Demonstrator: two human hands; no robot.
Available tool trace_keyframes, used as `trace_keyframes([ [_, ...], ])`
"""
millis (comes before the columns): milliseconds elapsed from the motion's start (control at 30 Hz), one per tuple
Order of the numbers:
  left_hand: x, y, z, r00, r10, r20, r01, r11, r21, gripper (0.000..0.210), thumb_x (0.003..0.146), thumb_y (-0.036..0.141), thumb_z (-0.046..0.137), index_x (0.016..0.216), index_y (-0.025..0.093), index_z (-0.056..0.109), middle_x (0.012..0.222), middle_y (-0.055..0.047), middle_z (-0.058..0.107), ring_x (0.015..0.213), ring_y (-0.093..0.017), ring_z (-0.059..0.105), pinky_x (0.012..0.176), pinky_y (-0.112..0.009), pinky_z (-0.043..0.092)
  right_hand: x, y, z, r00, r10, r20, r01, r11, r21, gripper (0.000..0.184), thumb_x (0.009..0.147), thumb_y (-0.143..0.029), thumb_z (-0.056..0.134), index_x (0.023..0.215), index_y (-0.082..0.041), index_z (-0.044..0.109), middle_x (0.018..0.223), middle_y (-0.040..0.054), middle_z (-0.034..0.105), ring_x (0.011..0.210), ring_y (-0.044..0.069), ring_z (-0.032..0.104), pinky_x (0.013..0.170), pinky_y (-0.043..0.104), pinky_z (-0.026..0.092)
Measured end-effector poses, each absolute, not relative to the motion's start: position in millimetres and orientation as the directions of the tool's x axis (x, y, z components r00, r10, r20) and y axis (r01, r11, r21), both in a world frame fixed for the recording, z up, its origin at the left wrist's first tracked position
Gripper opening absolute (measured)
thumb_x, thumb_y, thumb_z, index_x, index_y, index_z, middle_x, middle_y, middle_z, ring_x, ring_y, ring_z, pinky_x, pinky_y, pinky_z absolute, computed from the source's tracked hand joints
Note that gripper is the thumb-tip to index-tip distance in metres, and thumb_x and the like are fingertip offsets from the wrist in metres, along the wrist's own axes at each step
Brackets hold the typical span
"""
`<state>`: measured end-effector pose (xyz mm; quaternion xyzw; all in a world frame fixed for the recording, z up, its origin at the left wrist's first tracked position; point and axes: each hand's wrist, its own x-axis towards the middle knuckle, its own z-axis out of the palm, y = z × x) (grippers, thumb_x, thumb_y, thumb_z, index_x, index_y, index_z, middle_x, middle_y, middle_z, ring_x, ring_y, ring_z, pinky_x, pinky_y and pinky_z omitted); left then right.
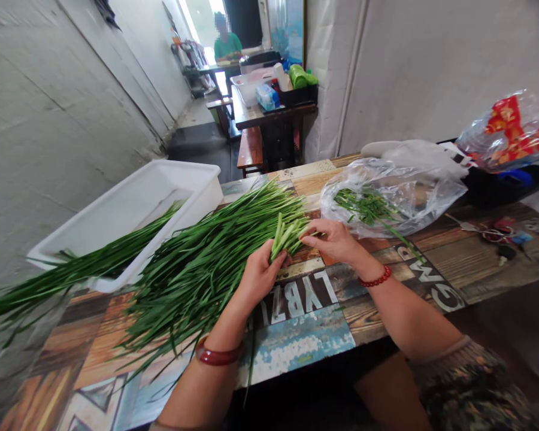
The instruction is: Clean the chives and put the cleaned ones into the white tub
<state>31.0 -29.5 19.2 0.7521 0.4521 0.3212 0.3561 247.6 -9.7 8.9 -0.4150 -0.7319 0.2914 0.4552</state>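
A small bunch of garlic chives (286, 234), pale stem ends upward, is wrapped in the fingers of my left hand (261, 272). Close by on the right, my right hand (332, 239) pinches at the stem ends with thumb and fingertips; the exact contact is hard to make out. Under and beside my left hand spreads a large pile of garlic chives (202, 251), leaves toward the lower left and stems toward the upper right. Beyond my right hand, a clear plastic bag (431, 206) lies spread with green trimmings (366, 203) on it.
A white plastic tub (209, 188) stands at the left, more chives (117, 251) hanging over its edge. Keys (505, 251) and a red-printed package (505, 134) are at the right of the patterned table (305, 353). Farther back, a person in green (227, 46) sits at another table.
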Motion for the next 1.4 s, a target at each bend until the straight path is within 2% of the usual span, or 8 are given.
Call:
trace_keyframes([
  [300,30,-25,18,0.217,0.957,0.190,0.489,-0.275,0.827,0.023,0.088,0.037,0.052,0.091,0.017,0.062,0.078,-0.001,0.062,0.074,-0.015,0.055,0.069,-0.025,0.044,257,3,-8,0.054,0.918,0.392,0.302,0.359,-0.883,0.022,0.092,-0.033,0.053,0.097,-0.020,0.070,0.090,0.0043,0.073,0.083,0.018,0.067,0.076,0.031,0.051],
  [467,27,-23,10,0.158,0.975,0.155,0.480,-0.213,0.851,0.026,0.089,0.042,0.050,0.082,0.018,0.057,0.064,0.003,0.052,0.058,-0.012,0.047,0.056,-0.023,0.039,259,7,-14,-0.092,0.821,0.564,0.573,0.507,-0.644,0.023,0.093,-0.020,0.049,0.104,-0.019,0.069,0.106,0.0088,0.071,0.103,0.022,0.064,0.093,0.040,0.048],
  [567,27,-23,11,0.161,0.975,0.153,0.455,-0.211,0.865,0.026,0.089,0.041,0.051,0.076,0.018,0.053,0.063,0.003,0.051,0.055,-0.011,0.047,0.054,-0.023,0.038,258,6,-17,-0.220,0.792,0.569,0.670,0.547,-0.502,0.031,0.093,-0.016,0.048,0.119,-0.021,0.064,0.120,0.0100,0.066,0.115,0.024,0.057,0.102,0.044,0.043],
  [667,28,-24,12,0.163,0.976,0.142,0.411,-0.198,0.890,0.026,0.089,0.041,0.052,0.076,0.018,0.053,0.066,0.002,0.055,0.054,-0.011,0.050,0.055,-0.023,0.040,257,5,-19,-0.272,0.808,0.523,0.737,0.524,-0.427,0.036,0.093,-0.017,0.050,0.127,-0.020,0.059,0.124,0.0116,0.064,0.117,0.026,0.054,0.101,0.046,0.043],
  [800,27,-24,13,0.171,0.969,0.176,0.418,-0.234,0.878,0.026,0.090,0.040,0.051,0.081,0.017,0.059,0.075,-0.002,0.062,0.065,-0.014,0.059,0.062,-0.025,0.045,257,6,-20,-0.246,0.827,0.505,0.784,0.476,-0.399,0.024,0.091,-0.021,0.056,0.113,-0.018,0.066,0.108,0.0117,0.067,0.103,0.027,0.057,0.092,0.044,0.045],
  [1100,27,-32,21,0.114,0.920,0.376,0.610,-0.364,0.704,0.023,0.091,0.035,0.050,0.086,0.018,0.064,0.087,-0.006,0.067,0.085,-0.020,0.060,0.080,-0.031,0.044,258,0,-7,-0.204,0.812,0.547,0.689,0.516,-0.509,0.011,0.090,-0.022,0.057,0.094,-0.021,0.068,0.098,0.0067,0.070,0.096,0.024,0.060,0.090,0.040,0.043],
  [1233,26,-35,27,0.096,0.933,0.346,0.556,-0.339,0.759,0.025,0.092,0.037,0.050,0.091,0.018,0.067,0.087,-0.005,0.069,0.083,-0.019,0.063,0.079,-0.030,0.047,254,-1,-5,-0.115,0.849,0.515,0.542,0.488,-0.684,0.014,0.090,-0.024,0.055,0.094,-0.021,0.068,0.093,0.0056,0.071,0.087,0.020,0.064,0.079,0.034,0.048],
  [1400,21,-35,34,0.052,0.914,0.402,0.476,-0.377,0.795,0.032,0.093,0.038,0.050,0.112,0.018,0.065,0.111,-0.009,0.070,0.101,-0.021,0.064,0.091,-0.032,0.047,253,-2,-3,-0.082,0.912,0.401,0.373,0.401,-0.837,0.016,0.085,-0.029,0.060,0.092,-0.020,0.070,0.086,0.0034,0.071,0.076,0.016,0.062,0.067,0.028,0.048],
])
